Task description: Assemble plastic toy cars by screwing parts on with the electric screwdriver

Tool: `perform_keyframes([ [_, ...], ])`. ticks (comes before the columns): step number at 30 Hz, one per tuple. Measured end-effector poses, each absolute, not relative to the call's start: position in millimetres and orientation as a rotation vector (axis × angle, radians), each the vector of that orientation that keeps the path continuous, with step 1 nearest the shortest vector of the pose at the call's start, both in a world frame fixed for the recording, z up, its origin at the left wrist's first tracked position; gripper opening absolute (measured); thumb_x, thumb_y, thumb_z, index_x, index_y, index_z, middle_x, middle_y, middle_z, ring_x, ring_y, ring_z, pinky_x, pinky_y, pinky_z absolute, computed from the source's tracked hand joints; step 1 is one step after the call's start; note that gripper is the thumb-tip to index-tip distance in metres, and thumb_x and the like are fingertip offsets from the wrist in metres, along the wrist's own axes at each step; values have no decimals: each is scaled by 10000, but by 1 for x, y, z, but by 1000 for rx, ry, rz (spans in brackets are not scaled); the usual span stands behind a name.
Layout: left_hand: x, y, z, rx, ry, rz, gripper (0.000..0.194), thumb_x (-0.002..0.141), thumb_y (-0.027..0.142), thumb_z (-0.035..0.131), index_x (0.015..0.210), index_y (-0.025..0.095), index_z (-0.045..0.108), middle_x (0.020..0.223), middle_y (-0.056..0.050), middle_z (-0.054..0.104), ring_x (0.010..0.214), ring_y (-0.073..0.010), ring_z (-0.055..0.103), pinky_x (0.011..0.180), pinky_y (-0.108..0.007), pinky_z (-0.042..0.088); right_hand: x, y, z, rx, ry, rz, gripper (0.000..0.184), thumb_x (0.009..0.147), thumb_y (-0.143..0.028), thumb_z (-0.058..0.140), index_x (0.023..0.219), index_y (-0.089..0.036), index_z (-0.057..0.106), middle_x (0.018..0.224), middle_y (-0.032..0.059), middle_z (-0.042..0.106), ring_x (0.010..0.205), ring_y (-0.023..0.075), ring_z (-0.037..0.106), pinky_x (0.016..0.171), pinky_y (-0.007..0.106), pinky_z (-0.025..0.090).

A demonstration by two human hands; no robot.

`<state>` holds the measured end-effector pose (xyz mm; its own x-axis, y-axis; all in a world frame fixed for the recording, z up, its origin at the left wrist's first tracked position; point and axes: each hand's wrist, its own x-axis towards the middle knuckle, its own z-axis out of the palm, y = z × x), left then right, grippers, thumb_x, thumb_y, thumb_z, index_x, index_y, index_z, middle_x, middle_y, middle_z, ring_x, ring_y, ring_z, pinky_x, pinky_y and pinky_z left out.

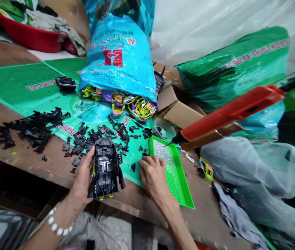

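My left hand (83, 175) is closed around the side of a black plastic toy car shell (105, 166), whose hollow inside faces up near the table's front edge. Bits of yellow-green show at its rim. Beside the left wall of a bright green tray (187, 194), my right hand (154, 173) has its fingers bent together and pointing down at the table. Whatever is between those fingertips is hidden. Small silvery screws (163, 151) fill the tray's far end. Left of the tray lie many small black plastic parts (103, 132), scattered over a green printed sheet (66, 119).
A blue woven sack (118, 69) spills colourful toy car bodies (142, 107). An orange-red electric screwdriver (228, 113) hangs over the tray's right side. Longer black parts (33, 128) are piled at left. A cardboard box (176, 107) and plastic bags (256, 166) stand at right.
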<state>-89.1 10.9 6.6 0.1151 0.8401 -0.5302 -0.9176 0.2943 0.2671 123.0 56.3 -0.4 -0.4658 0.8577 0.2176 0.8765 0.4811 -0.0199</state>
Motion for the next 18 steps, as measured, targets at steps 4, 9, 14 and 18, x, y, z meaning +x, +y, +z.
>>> perform_keyframes([
  [4,-93,11,6,-166,596,1315,484,951,441,422,1303,147,579,958,-129,760,795,-258,735,771,-403,598,121,65,17,-1431,-2609,-62,198,921,-153,506,843,-181,686,943,62,698,921,216,505,838,373,302],
  [9,-93,10,4,-191,598,1303,508,937,464,442,1305,141,578,953,-134,758,810,-271,732,780,-411,593,91,79,18,-1284,-2725,36,171,928,-198,523,962,-211,690,988,33,698,918,199,515,826,355,309],
  [14,-92,11,5,-221,625,1313,492,931,456,461,1302,158,587,939,-120,762,805,-270,732,786,-411,591,77,89,14,-1272,-2751,40,196,910,-164,522,1002,-186,694,910,64,690,880,213,519,800,366,304],
  [18,-91,11,4,-229,648,1311,499,915,467,488,1292,159,601,919,-115,764,799,-277,733,771,-410,593,93,97,26,-1306,-2727,18,216,940,-194,481,990,-186,690,897,65,687,865,208,525,804,359,311],
])
